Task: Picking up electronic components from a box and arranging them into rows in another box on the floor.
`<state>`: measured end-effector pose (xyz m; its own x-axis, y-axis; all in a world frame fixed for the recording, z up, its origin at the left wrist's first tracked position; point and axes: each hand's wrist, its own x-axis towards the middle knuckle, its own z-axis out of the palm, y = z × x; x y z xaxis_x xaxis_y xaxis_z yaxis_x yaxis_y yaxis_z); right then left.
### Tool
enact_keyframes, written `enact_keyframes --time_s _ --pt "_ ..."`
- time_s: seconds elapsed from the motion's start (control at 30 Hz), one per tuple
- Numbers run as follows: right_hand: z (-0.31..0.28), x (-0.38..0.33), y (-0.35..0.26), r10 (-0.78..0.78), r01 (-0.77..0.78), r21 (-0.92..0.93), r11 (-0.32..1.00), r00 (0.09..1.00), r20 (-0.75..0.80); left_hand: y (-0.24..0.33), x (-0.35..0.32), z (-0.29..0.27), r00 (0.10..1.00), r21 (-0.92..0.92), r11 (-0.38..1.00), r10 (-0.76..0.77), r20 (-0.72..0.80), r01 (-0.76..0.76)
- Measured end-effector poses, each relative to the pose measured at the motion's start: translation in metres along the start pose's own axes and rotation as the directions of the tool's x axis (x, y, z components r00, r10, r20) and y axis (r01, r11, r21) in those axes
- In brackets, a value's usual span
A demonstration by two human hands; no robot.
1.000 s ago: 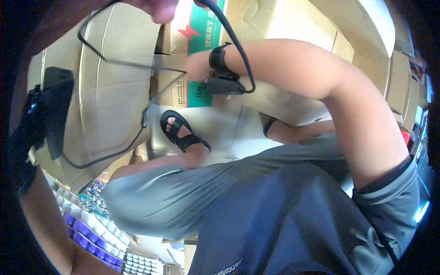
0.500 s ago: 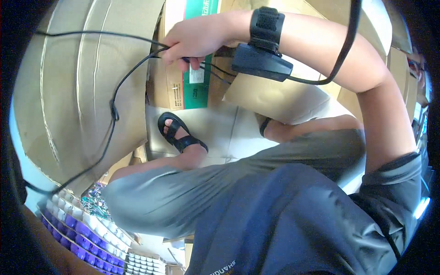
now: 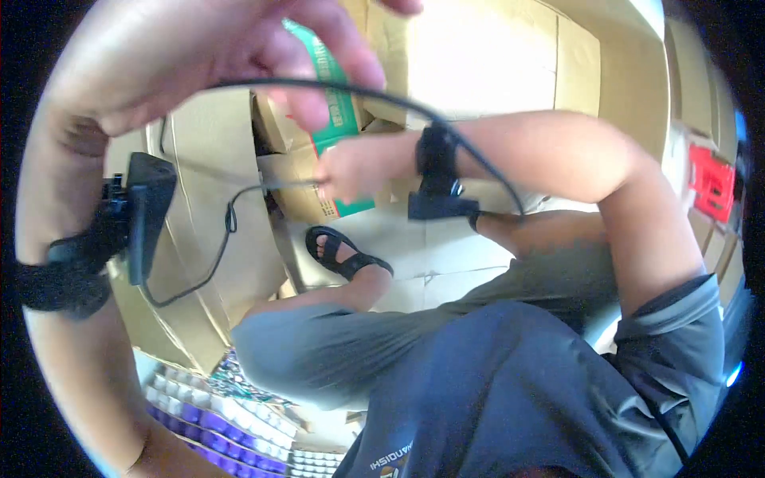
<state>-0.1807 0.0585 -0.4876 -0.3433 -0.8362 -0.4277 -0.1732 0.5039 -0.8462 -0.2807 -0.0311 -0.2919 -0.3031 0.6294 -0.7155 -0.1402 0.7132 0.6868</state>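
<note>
Head view — where is the black cable [image 3: 351,89]?
— It arcs over the green-and-brown carton [image 3: 339,151], running from the left hand [image 3: 231,48] to the right hand [image 3: 351,169].
— And the grips?
— Left hand, above the carton, has fingers curled around the cable. Right hand, in front of the carton, pinches a thinner run of it.
— Anything else?
— A black wrist device [image 3: 147,215] sits left of the carton.

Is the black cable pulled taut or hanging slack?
Slack: the black cable arcs loosely from the left hand toward the right hand.
</note>
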Motion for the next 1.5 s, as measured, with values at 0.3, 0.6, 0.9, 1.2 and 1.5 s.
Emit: enact_keyframes --time_s 0.3,0.6,0.9,1.2,1.5 --pt "0.128 0.006 0.001 -0.109 0.147 0.109 0.983 0.947 -0.302 0.032 0.063 0.018 0.926 0.189 0.982 -0.087 0.366 0.018" --pt "0.115 -0.021 0.01 0.06 0.019 0.247 0.969 0.949 -0.309 -0.033 0.14 0.081 0.707 0.469 0.867 -0.227 0.67 -0.166" --pt "0.196 0.042 0.076 0.308 -0.125 0.385 0.914 0.832 -0.462 -0.005 0.172 0.098 0.618 0.659 0.708 -0.405 0.674 -0.255" --pt "0.141 -0.005 0.054 0.261 -0.253 0.062 0.965 0.942 -0.21 -0.017 0.198 0.154 0.666 0.55 0.7 -0.142 0.732 -0.456" --pt "0.135 -0.102 0.025 0.416 -0.4 0.254 0.881 0.909 -0.011 -0.069 0.205 0.109 0.934 0.652 0.717 -0.002 0.357 -0.248"
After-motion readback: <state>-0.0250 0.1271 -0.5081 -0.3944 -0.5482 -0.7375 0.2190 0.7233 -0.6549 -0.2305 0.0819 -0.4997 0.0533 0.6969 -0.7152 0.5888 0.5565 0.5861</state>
